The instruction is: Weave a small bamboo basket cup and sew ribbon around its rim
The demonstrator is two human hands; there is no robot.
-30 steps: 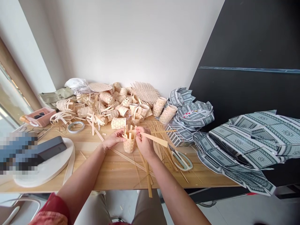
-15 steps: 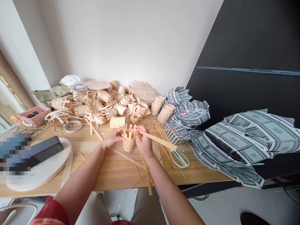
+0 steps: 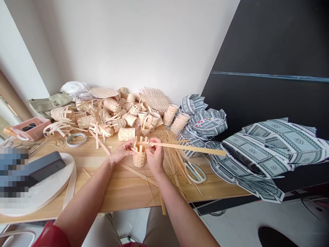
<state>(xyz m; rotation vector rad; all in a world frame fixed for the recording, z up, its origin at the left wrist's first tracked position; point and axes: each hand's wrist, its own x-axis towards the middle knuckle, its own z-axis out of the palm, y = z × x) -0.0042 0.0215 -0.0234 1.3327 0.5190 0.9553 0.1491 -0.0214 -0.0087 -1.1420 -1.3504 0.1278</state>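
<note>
While left hand (image 3: 121, 153) pinches woven basket (image 3: 139, 159) behind front edge of table (image 3: 125, 193), right hand (image 3: 155, 158) grips strip (image 3: 195, 149), fingers closed; weaving seems current step, next move needs snug threading.

**Long strip swings outward**

The long, flat, pale-yellow wooden strip (image 3: 195, 148) in the right hand (image 3: 155, 157) has swung up from its downward slant to nearly level. Its free end, earlier by the pale-green-handled scissors (image 3: 195, 172), now reaches across in front of the green-and-white patterned folded-card piece (image 3: 259, 151).
</note>
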